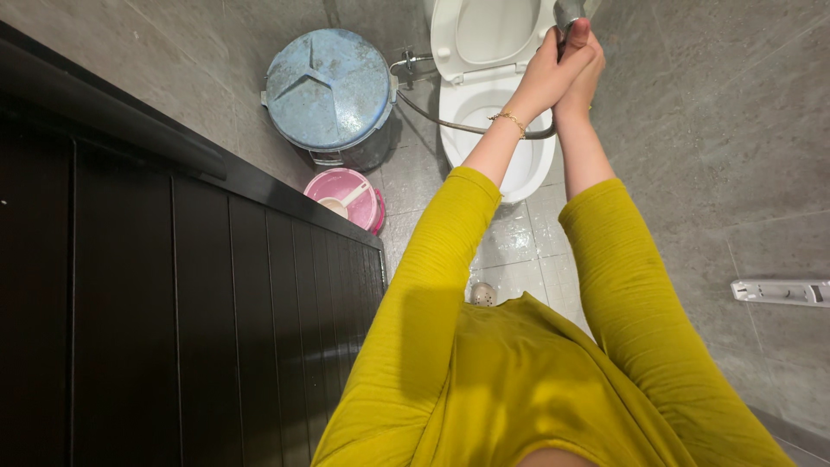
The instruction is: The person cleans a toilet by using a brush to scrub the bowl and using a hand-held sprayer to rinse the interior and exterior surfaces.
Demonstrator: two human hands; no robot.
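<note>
Sprayer (568, 12), a small metal head at the top edge of the view, sits above the toilet (493, 104) with both hands wrapped about it. The left hand (545, 73) clenches its grip from the near side, thumb and fingers closed over the metal; a gold bracelet (510, 119) rings that wrist. The right hand (584, 78) presses against the left from the far side, and its fingers look closed on the same sprayer, though the left hand hides most of them. A grey hose (458, 125) runs from under the hands, across the white bowl, toward a valve (411, 60) on the wall by the cistern side. The toilet's seat and lid are raised, leaning back at the top of the picture.

Both forearms come up out of yellow sleeves (432, 285), which fill the lower middle of the view. Left of the toilet stands a round blue bin (328, 86) with its lid shut, and just nearer is a pink bucket (346, 195) with a pale scoop lying in it. A dark slatted cabinet (173, 303) takes up the whole left side. The floor (519, 251) is wet grey tile, with a round drain (482, 294) beside the left sleeve. A white rail (778, 291) is fixed low on the grey wall at right.
</note>
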